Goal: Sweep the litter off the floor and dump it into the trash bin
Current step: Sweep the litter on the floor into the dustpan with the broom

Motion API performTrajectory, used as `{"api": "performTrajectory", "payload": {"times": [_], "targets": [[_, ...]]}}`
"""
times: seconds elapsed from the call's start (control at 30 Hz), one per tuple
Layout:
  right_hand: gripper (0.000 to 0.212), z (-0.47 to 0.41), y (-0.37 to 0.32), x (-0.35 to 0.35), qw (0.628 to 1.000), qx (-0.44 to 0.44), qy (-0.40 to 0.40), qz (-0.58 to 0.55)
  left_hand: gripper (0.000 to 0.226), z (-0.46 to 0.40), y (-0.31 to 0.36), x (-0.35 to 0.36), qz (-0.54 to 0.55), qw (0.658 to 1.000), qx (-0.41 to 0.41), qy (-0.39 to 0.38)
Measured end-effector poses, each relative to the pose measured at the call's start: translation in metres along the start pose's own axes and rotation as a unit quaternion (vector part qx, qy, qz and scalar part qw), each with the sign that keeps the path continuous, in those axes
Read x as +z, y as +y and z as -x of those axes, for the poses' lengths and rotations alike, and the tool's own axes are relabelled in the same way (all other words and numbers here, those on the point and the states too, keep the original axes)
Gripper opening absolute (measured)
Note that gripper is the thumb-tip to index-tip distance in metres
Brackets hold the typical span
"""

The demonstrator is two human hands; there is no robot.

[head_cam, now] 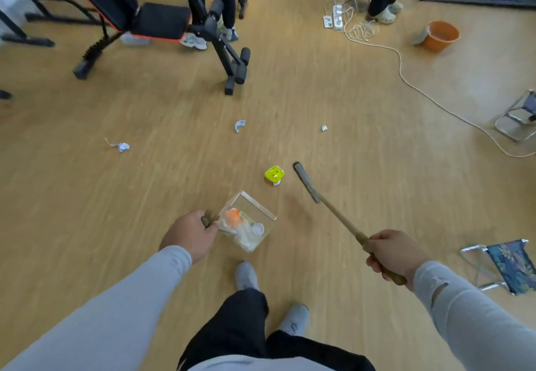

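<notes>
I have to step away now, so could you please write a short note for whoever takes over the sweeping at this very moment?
Left hand grips the handle of the clear dustpan, which sits on the floor and already holds orange and white litter.
Right hand grips the broom; its head is just right of the yellow wrapper, not touching it.
Left to sweep: the yellow wrapper, then three paper scraps farther out.
The orange bin stands far right; nothing is dumped yet.
</notes>
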State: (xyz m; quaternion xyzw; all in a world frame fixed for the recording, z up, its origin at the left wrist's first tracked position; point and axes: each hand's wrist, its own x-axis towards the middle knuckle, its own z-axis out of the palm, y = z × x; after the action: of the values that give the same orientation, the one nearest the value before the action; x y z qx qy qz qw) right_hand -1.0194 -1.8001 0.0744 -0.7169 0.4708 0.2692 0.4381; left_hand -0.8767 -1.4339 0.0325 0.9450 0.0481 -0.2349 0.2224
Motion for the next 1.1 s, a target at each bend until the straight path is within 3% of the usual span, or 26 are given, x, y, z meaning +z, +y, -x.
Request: {"api": "performTrajectory", "payload": {"times": [0.2,0.6,0.93,1.1], "targets": [[0.017,-0.041,-0.06,0.003,1.0,0.006,0.008,0.03,0.013,-0.055,0.016,-0.003,0.001,1.0,-0.021,-0.01],[0.017,-0.094,-0.181,0.009,0.995,0.024,0.01,0.1,0.009,-0.161,0.048,0.006,0.019,0.997,-0.021,-0.068],[0.007,-0.169,-0.238,0.009,0.988,-0.014,-0.006,0.151,0.034,-0.215,0.093,0.039,0.007,0.994,-0.037,-0.098],[0.008,-0.213,-0.243,0.022,0.985,-0.019,-0.029,0.169,0.03,-0.222,0.1,0.044,-0.003,0.996,-0.046,-0.082]]}}
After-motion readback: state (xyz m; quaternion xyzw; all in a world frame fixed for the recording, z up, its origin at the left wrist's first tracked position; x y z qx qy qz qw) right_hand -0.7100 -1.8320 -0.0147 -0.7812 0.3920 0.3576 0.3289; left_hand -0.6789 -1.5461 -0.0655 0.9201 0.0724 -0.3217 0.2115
